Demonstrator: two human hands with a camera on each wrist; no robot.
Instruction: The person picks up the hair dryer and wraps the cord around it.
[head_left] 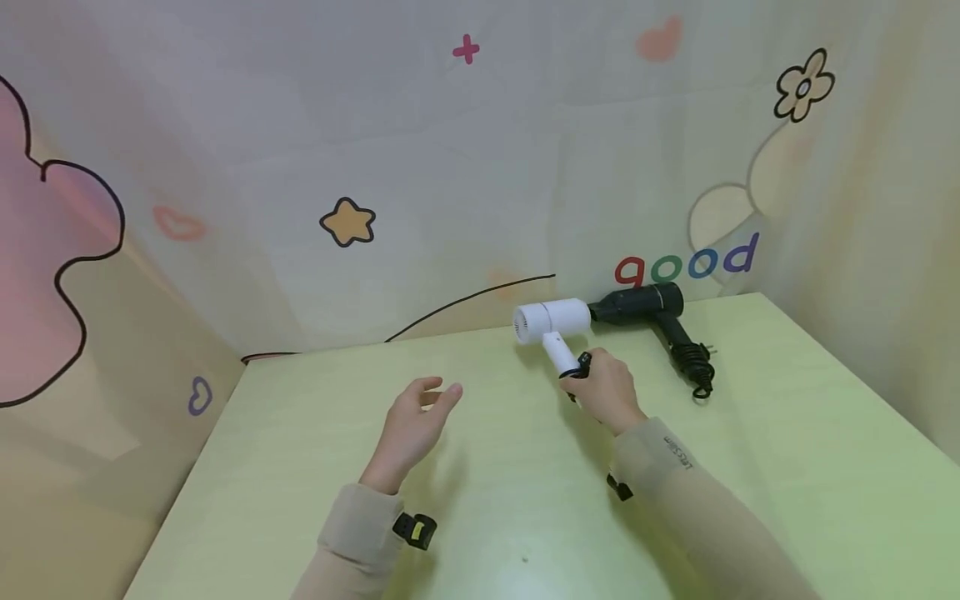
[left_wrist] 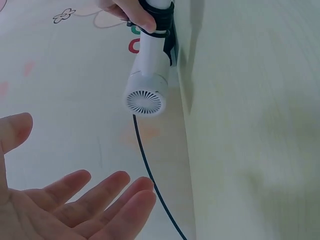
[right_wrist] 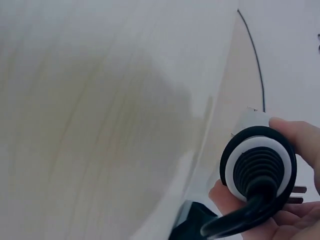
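Note:
In the head view my right hand (head_left: 606,390) grips the handle of a white hair dryer (head_left: 562,319), whose barrel points its round vented end to the left. A black cord (right_wrist: 255,215) is wrapped round the handle, and two plug prongs (right_wrist: 298,195) stick out beside my fingers in the right wrist view. My left hand (head_left: 412,425) hovers over the table left of the dryer, holding nothing, its fingers loosely bent and thumb apart. The left wrist view shows that palm turned up, below the dryer's vent grille (left_wrist: 145,102).
A black hair dryer (head_left: 645,303) with its cord bundled lies at the table's back right, its nozzle behind the white one. The light green table (head_left: 300,450) meets a printed curtain (head_left: 450,167) with a star, hearts and the word "good".

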